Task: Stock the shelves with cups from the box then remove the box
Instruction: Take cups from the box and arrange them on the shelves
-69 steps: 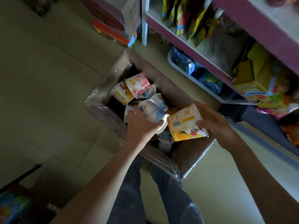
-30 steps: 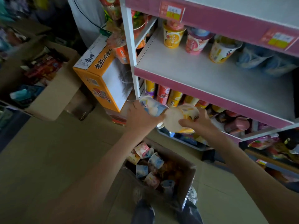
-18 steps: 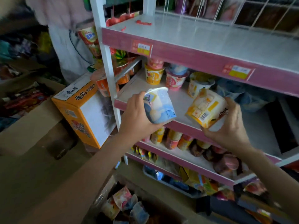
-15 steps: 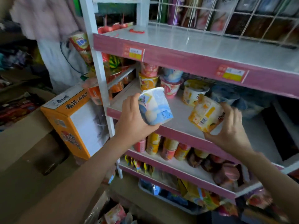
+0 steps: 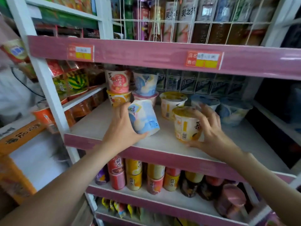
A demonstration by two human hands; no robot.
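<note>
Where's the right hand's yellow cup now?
Head view, right of centre: the yellow cup is upright on the pink-edged shelf, gripped by the right hand, right of the blue cup.

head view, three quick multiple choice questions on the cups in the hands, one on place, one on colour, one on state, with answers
1. Where is the yellow cup that the right hand holds?
A. at the middle shelf, near other cups
B. on the floor
C. behind the top wire rack

2. What colour is most of the cup in the left hand?
A. red
B. blue and white
C. green

3. How does that blue cup sit?
A. standing free, untouched
B. stacked upright on another cup
C. tilted, fingers wrapped round it

Answers: 1 A, its base is at the shelf board, in front of the cups already there; 2 B, its wrapper is pale blue and white; 3 C, it leans in the hand's grip.
</note>
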